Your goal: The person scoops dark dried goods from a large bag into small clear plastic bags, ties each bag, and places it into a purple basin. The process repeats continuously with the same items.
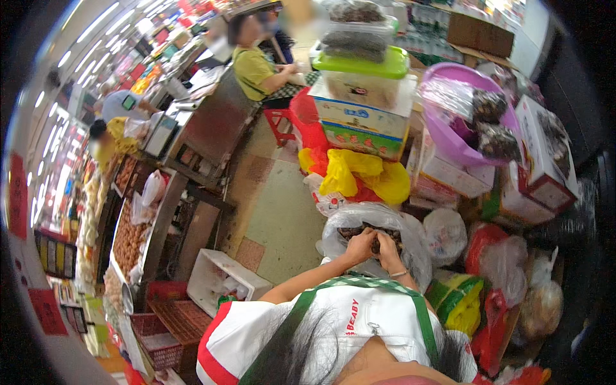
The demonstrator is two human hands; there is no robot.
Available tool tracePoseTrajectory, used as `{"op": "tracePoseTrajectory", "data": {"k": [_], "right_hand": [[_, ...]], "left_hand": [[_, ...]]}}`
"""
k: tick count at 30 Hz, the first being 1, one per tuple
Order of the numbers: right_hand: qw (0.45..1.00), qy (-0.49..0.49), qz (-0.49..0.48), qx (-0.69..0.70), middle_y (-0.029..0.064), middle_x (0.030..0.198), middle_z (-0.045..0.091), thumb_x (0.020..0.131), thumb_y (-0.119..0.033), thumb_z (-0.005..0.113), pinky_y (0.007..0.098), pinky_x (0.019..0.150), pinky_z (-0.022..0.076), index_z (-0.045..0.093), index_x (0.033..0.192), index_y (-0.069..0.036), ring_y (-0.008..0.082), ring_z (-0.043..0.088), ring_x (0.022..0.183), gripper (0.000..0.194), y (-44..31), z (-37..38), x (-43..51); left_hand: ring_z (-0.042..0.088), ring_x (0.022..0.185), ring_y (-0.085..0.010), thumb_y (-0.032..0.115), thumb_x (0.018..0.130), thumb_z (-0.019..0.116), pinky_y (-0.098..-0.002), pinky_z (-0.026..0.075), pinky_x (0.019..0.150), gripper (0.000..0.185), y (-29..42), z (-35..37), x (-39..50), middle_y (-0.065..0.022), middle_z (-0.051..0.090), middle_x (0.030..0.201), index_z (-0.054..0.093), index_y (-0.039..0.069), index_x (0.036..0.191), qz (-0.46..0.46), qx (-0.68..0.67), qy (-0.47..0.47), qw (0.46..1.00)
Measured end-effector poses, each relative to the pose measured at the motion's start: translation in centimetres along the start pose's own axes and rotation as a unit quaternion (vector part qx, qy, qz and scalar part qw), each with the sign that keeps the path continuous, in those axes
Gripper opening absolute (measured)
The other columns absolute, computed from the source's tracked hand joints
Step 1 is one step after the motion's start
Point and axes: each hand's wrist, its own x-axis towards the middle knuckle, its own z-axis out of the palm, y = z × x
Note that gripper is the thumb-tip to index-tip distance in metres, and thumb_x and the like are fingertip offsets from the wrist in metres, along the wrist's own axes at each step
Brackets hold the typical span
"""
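Observation:
Before me a clear plastic bag gapes wide, holding many dark brown dried pieces that look like mushrooms. My left hand and my right hand meet over the bag's mouth. Between their fingertips is one dark piece, largely covered by the fingers. Some of the bag's contents are hidden under my hands. A bracelet rings my right wrist.
Beyond the bag, yellow plastic bags lie against stacked cartons topped by a green-lidded tub. A purple basin holds bagged goods. Left are a white foam box and an egg stall. A person sits ahead.

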Motion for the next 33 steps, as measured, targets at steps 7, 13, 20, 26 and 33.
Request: {"op": "tracePoseTrajectory", "data": {"k": [7,13,20,26,33], "right_hand": [[0.888,-0.1,-0.15,-0.422,0.0153,0.111,0.053,0.088,-0.018,0.049,0.0431,0.08,0.0429,0.048,0.114,-0.001,0.0291,0.052,0.098,0.031,3.0,-0.8,3.8],[0.748,-0.11,-0.357,-0.549,0.0165,0.077,0.06,0.079,-0.01,0.055,0.0393,0.065,0.046,0.06,0.085,-0.002,0.0307,0.058,0.07,0.011,3.3,-0.6,3.9],[0.83,0.064,-0.225,-0.506,0.016,0.073,0.059,0.078,-0.012,0.054,0.0389,0.059,0.0449,0.059,0.078,0.001,0.0284,0.057,0.065,0.013,1.0,-3.6,3.3],[0.742,-0.037,-0.154,-0.652,0.0199,0.12,0.048,0.07,-0.033,0.069,0.0496,0.087,0.042,0.043,0.123,-0.006,0.0395,0.045,0.112,0.064,2.8,-2.7,14.1],[0.651,-0.103,-0.171,-0.732,0.0126,0.146,0.019,0.077,-0.041,0.062,0.0574,0.094,0.0341,0.027,0.139,-0.015,0.0464,0.022,0.127,0.076,12.7,-4.2,13.5]], "left_hand": [[0.058,0.091,-0.0381,0.001,0.066,0.059,-0.0435,0.05,0.074,0.052,-0.5,0.0,-0.2,-0.0123,0.051,0.12,0.051,0.01,0.117,0.133,0.0,0.005,0.991],[0.057,0.097,-0.0354,0.003,0.068,0.058,-0.0419,0.048,0.081,0.045,-3.8,0.3,-0.6,-0.0148,0.053,0.118,0.054,0.005,0.114,0.032,-0.029,0.019,0.999],[0.056,0.094,-0.0378,-0.002,0.067,0.05,-0.0429,0.048,0.078,0.045,-2.8,-3.2,0.2,-0.0153,0.055,0.115,0.055,0.007,0.112,-0.004,-0.032,0.12,0.992],[0.056,0.096,-0.0363,0.0,0.069,0.052,-0.0428,0.047,0.08,0.046,-2.0,-4.7,0.7,-0.0153,0.054,0.117,0.054,0.007,0.115,-0.042,-0.001,0.044,0.998],[0.055,0.099,-0.0362,0.004,0.072,0.055,-0.0419,0.047,0.083,0.044,-3.3,-4.7,1.1,-0.0159,0.054,0.116,0.053,0.005,0.116,-0.022,-0.012,0.055,0.998]]}}
